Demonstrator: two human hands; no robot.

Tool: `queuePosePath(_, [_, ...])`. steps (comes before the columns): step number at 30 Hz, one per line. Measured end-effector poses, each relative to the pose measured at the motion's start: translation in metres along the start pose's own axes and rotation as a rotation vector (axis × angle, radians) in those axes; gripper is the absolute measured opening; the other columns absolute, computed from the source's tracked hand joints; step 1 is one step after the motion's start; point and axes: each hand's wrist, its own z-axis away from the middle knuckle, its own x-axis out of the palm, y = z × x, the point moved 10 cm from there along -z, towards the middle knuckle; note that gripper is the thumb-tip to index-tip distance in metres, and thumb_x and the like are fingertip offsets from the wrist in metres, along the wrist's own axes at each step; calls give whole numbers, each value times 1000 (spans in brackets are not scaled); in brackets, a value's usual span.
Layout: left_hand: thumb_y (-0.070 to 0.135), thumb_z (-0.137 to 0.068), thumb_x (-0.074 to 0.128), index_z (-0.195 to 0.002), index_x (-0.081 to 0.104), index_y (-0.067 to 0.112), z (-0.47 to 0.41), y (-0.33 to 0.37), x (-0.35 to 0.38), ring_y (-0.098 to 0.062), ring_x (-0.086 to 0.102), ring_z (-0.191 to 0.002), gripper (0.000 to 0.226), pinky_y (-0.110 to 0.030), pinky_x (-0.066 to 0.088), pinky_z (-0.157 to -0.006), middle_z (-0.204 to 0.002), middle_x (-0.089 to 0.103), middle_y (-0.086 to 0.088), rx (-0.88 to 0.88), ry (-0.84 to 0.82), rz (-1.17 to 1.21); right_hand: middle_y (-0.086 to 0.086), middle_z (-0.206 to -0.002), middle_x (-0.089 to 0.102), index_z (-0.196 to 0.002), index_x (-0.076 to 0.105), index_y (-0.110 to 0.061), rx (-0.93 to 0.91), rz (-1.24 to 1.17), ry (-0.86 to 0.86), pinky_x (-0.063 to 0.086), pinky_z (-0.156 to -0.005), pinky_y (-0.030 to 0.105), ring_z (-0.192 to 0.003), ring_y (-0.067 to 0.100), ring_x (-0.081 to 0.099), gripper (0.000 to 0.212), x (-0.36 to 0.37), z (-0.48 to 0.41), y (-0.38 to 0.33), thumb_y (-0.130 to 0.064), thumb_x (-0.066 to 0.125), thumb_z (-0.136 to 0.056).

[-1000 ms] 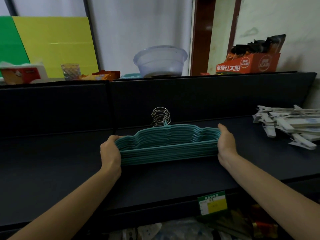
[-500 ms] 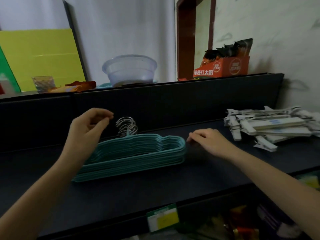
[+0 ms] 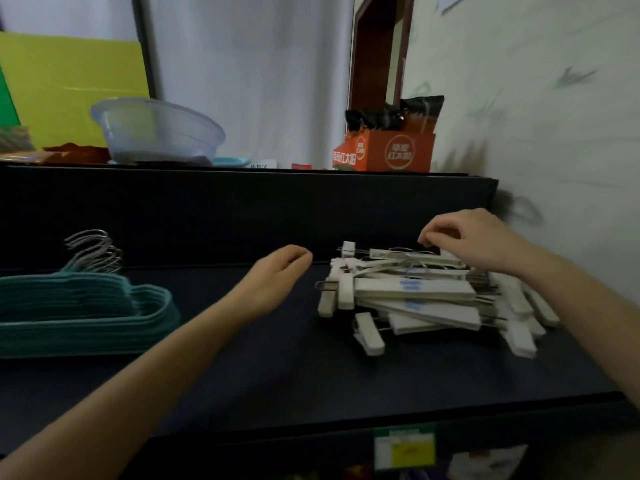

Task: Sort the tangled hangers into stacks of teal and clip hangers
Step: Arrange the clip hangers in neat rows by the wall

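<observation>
A neat stack of teal hangers (image 3: 79, 310) with metal hooks lies at the left of the dark shelf (image 3: 277, 375). At the right, a loose pile of white clip hangers (image 3: 415, 299) rests on the same shelf. My left hand (image 3: 273, 275) hovers just left of the pile, fingers loosely curled, holding nothing. My right hand (image 3: 474, 240) is over the pile's back right part, its fingertips bent down onto the top hangers; whether it grips one is unclear.
A dark back panel (image 3: 242, 209) rises behind the shelf. On top of it stand a clear plastic bowl (image 3: 156, 133) and an orange snack box (image 3: 388, 154). A white wall (image 3: 554, 133) closes the right side. A price label (image 3: 405, 452) hangs on the shelf's front edge.
Both hands left the teal stack and moved right to the clip hanger pile. The view swung right, so the teal stack now sits at the left edge.
</observation>
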Motion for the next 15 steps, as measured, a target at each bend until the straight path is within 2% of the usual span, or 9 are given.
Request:
queuePosePath(3, [54, -93, 30, -138, 36, 27, -28, -17, 34, -15, 38, -129, 53, -38, 32, -108, -142, 40, 6, -191, -15, 155, -5, -108, 66, -95, 63, -35, 37, 42, -105, 49, -89, 40, -96, 14, 59, 18, 10, -13, 38, -26, 48, -94])
queuePosePath(5, [57, -92, 30, -143, 26, 26, -41, -20, 46, -17, 32, -135, 60, -37, 27, -108, -149, 30, 4, -253, -14, 228, -2, -116, 63, -109, 63, -28, 60, 76, -199, 47, -91, 36, -100, 15, 57, 22, 22, -20, 55, -26, 47, -95])
queuePosePath(7, [58, -91, 33, -144, 25, 25, -47, -25, 57, -19, 33, -134, 63, -35, 28, -103, -149, 30, 3, -334, -5, 307, 0, -124, 59, -121, 58, -23, 66, 91, -277, 44, -93, 32, -106, 16, 55, 29, 31, -25, 66, -28, 46, -95])
queuePosePath(9, [59, -89, 36, -141, 33, 24, -47, -27, 73, -20, 44, -124, 62, -29, 34, -93, -141, 41, 0, -397, -37, 360, 1, -130, 56, -128, 53, -20, 60, 100, -337, 41, -96, 30, -114, 17, 52, 34, 38, -29, 74, -30, 44, -96])
queuePosePath(12, [50, -90, 42, -132, 45, 26, -46, -20, 89, -17, 54, -106, 48, -27, 42, -77, -128, 52, -1, -374, -36, 393, 1, -136, 51, -133, 48, -18, 42, 131, -414, 36, -99, 28, -121, 16, 48, 38, 47, -36, 85, -28, 43, -97])
queuePosePath(15, [43, -91, 45, -128, 49, 26, -47, -17, 93, -16, 56, -102, 41, -26, 44, -73, -122, 56, -2, -370, 0, 414, -2, -135, 51, -133, 49, -20, 18, 103, -514, 35, -98, 27, -120, 13, 48, 38, 59, -37, 94, -30, 45, -96])
